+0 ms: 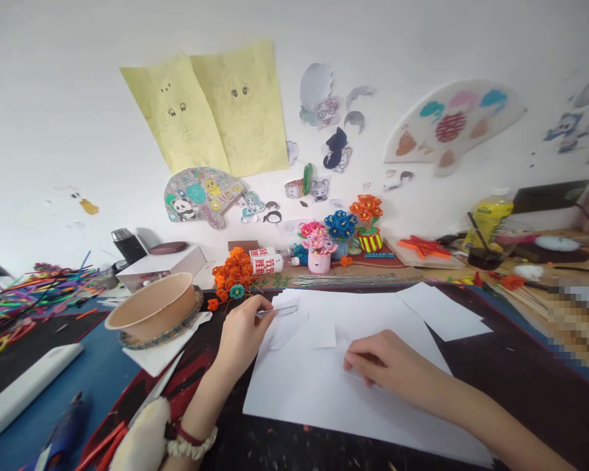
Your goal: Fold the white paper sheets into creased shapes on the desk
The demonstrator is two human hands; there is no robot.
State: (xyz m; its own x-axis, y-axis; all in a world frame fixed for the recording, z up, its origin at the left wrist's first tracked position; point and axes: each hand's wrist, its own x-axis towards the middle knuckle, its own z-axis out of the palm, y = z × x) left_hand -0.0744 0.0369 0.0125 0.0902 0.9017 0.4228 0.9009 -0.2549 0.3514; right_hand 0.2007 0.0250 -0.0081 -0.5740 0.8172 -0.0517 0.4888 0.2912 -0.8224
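Note:
A large white sheet of paper [294,386] lies on the dark mat, with smaller white pieces on it, among them a squarish piece [324,333]. My left hand [245,330] is at the sheet's upper left, thumb and fingers pinched on a small folded white paper [286,306]. My right hand [380,360] hovers over or rests on the middle right of the sheet, its fingers curled together; whatever they may hold is hidden. More white paper [444,311] lies at the sheet's upper right.
At the left are a round tan container [152,307], scissors with red handles [110,445], a blue tool [66,425] and a long white case [29,389]. Orange pipe-cleaner flowers [233,271] and flower pots stand behind the paper. A yellow-labelled bottle [488,219] stands back right.

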